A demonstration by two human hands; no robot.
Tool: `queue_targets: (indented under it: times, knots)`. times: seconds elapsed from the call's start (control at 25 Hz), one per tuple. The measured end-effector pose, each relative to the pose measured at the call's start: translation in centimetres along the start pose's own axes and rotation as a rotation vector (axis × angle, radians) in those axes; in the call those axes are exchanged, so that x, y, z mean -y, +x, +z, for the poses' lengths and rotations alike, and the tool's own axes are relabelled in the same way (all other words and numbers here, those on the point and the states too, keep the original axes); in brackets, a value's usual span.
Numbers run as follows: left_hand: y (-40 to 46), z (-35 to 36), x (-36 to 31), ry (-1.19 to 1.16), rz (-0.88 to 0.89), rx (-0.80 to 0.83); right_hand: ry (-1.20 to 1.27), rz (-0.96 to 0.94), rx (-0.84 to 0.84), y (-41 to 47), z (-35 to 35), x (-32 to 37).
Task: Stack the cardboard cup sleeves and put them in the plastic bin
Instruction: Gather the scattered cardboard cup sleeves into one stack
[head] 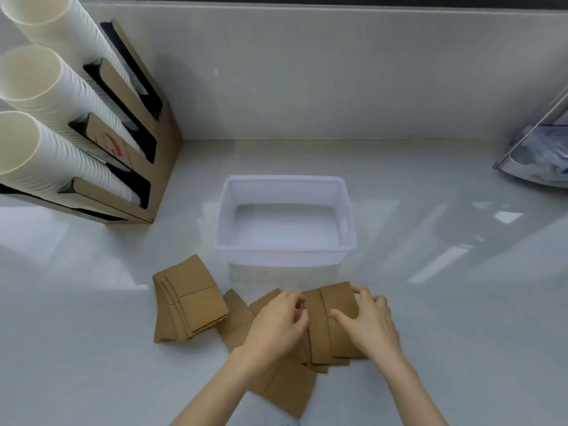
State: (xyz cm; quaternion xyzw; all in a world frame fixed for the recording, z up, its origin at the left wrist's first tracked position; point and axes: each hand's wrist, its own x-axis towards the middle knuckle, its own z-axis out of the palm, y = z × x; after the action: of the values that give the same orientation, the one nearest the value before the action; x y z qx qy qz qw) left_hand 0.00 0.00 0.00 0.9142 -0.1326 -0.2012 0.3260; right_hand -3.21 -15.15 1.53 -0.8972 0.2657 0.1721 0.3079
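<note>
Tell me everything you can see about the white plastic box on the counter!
The plastic bin is a see-through, milky white rectangular tub with rounded corners and a thick rolled rim. It has nothing in it; you can see its bare floor. It stands upright and open on the pale counter, about in the middle, just beyond the brown cardboard sleeves. Neither hand touches it, and no sleeve lies inside yet.

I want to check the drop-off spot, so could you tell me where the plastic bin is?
The plastic bin sits mid-counter in the head view, just beyond the cardboard sleeves, right of the cup holder.
</note>
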Motion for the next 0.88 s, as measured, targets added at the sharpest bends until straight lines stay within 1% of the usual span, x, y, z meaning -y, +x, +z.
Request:
queue_targets:
  times: [0.04, 0.12, 0.24, 0.4, 0.48, 0.6, 0.72, 0.88]
  knots:
    - [-0.1, 0.3, -0.1, 0.007, -0.017, 0.021, -0.029, 0.022, 0.0, 0.1, 0.2, -0.1]
    - [-0.3, 0.8, -0.2, -0.009, -0.018, -0.008, -0.072, 0.063, -0.019, 0.1, 0.6, -0.3]
    - [-0.4, 1.3, -0.3, -0.001, -0.027, -0.047, -0.091, 0.097, -0.003, 0.1, 0.9, -0.3]
    - [-0.4, 1.7, -0.8, -0.005, -0.058, -0.032, -0.168, 0.121, 0.009, 0.2, 1.2, -0.2]
    - [-0.4, 1.5, -1.5, -0.132, -0.118, -0.028, -0.157, 0.145, -0.006, 0.2, 1.6, -0.2]
    - [0.2, 1.1, -2.2, -0.362, -0.253, 0.007, -0.151, 0.167, -0.032, 0.2, 1.7, -0.4]
    - [0.7, 0.7, -2.2, -0.479, -0.337, 0.035, -0.113, 0.168, -0.052, 0.1, 1.9, -0.6]
    - [0.8, 0.5, -2.6, -0.574, -0.337, 0.059, 0.024, 0.155, -0.064, 0.0, 1.8, -1.1]
